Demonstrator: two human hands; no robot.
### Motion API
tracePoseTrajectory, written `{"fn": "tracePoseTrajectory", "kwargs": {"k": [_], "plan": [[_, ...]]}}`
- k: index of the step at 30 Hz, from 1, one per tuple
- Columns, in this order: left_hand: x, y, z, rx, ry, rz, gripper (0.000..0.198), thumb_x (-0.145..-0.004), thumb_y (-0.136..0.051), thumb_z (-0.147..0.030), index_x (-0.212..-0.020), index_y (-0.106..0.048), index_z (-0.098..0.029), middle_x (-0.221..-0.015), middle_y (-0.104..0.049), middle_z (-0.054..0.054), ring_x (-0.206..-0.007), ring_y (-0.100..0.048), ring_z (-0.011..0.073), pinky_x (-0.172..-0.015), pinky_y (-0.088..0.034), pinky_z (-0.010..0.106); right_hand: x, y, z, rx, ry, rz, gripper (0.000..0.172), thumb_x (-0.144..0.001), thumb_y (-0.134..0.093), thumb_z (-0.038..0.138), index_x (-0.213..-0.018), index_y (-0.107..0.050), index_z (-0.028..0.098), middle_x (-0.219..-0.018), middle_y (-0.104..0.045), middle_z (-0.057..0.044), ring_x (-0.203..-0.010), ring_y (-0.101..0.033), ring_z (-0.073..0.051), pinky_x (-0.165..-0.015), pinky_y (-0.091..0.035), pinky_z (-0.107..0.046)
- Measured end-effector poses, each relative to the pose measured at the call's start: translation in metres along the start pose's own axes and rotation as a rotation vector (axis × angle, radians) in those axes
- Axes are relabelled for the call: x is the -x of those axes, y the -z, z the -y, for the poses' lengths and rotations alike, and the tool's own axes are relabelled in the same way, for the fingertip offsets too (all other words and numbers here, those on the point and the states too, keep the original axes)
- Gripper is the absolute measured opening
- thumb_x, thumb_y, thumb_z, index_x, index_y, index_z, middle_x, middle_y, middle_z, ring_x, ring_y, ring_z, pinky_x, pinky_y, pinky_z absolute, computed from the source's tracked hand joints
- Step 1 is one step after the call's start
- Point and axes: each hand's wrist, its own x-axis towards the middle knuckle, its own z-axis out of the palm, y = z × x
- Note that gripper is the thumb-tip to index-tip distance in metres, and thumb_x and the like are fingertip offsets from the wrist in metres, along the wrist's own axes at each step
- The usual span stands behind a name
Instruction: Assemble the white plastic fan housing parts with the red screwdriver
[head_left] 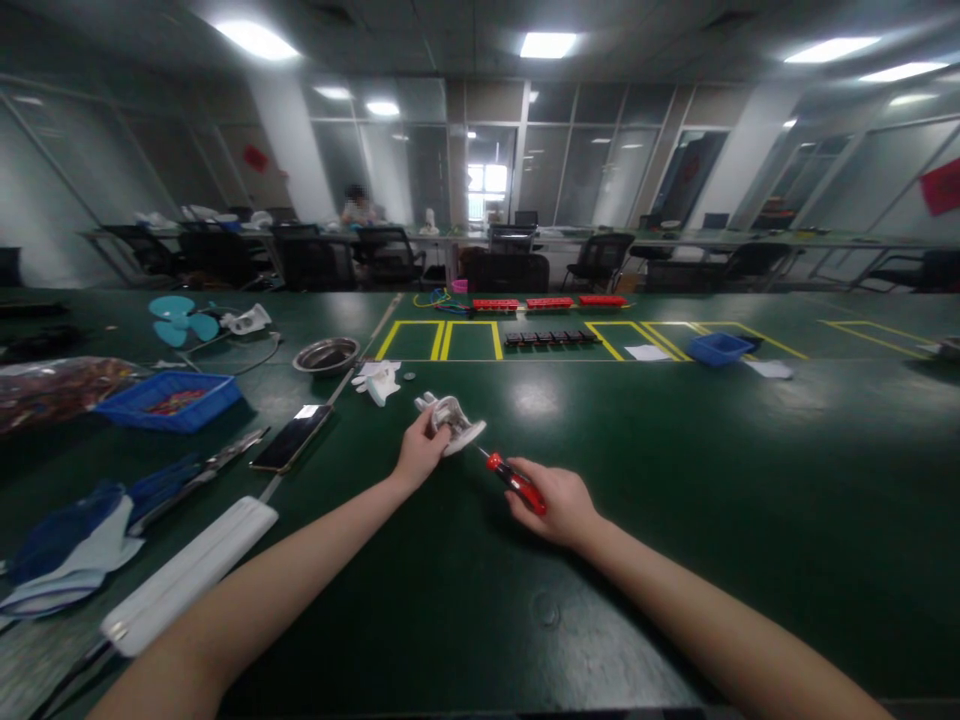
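Note:
My left hand [420, 450] is closed on a small white plastic part with a grey metal piece [454, 422], holding it down on the green table [675, 480]. My right hand [559, 505] grips a red-handled screwdriver [516, 480]. Its thin shaft points up and left, with the tip at the lower right edge of the white part.
Left of my hands lie a phone [292, 437], a long white bar [187, 575], blue and white cloth [67, 545] and a blue bin [171, 400]. A metal bowl [326, 355], another white part [381, 380] and a teal fan blade [180, 320] sit farther back. Yellow-taped squares, red trays [549, 302] and a blue tray [718, 348] are beyond. A person sits at the far desks.

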Motion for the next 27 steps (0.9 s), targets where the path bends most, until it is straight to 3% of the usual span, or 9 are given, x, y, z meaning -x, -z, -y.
{"fn": "tracePoseTrajectory", "kwargs": {"k": [10,17,21,27], "plan": [[-0.002,0.0,0.001,0.002,-0.045,0.001,0.04,-0.082,-0.057,-0.024,-0.12,-0.06,-0.015,-0.108,-0.068,0.008,-0.098,-0.065,0.023,-0.086,-0.052,0.037,-0.004,0.004,0.001,0.066,0.079,-0.059,0.033,-0.085,-0.057,0.032,-0.112,-0.058,0.015,-0.077,-0.069,-0.003,-0.06,-0.063,-0.013,-0.057,-0.047,-0.024],[-0.001,0.004,-0.006,-0.05,0.006,0.026,0.039,-0.085,-0.054,-0.027,-0.122,-0.059,-0.018,-0.112,-0.066,0.008,-0.1,-0.064,0.0232,-0.085,-0.053,0.038,-0.005,0.03,-0.014,0.063,0.278,-0.189,0.029,-0.078,-0.059,0.027,-0.105,-0.061,0.014,-0.067,-0.067,0.0,-0.052,-0.059,-0.011,-0.052,-0.043,-0.024],[-0.007,0.011,-0.006,-0.103,0.011,0.011,0.039,-0.083,-0.055,-0.029,-0.12,-0.061,-0.016,-0.113,-0.067,0.009,-0.102,-0.063,0.025,-0.086,-0.052,0.039,-0.004,0.046,-0.02,0.039,0.386,-0.098,0.024,-0.078,-0.058,0.029,-0.098,-0.063,0.015,-0.061,-0.063,0.002,-0.048,-0.055,-0.01,-0.048,-0.038,-0.024],[-0.027,0.018,0.003,-0.278,-0.047,0.009,0.051,-0.079,-0.056,-0.036,-0.125,-0.06,-0.014,-0.097,-0.069,0.008,-0.084,-0.064,0.0235,-0.079,-0.053,0.038,-0.001,0.029,-0.026,0.021,0.237,0.16,0.025,-0.084,-0.052,0.037,-0.098,-0.063,0.019,-0.068,-0.066,0.0,-0.061,-0.061,-0.013,-0.057,-0.041,-0.023]]}}
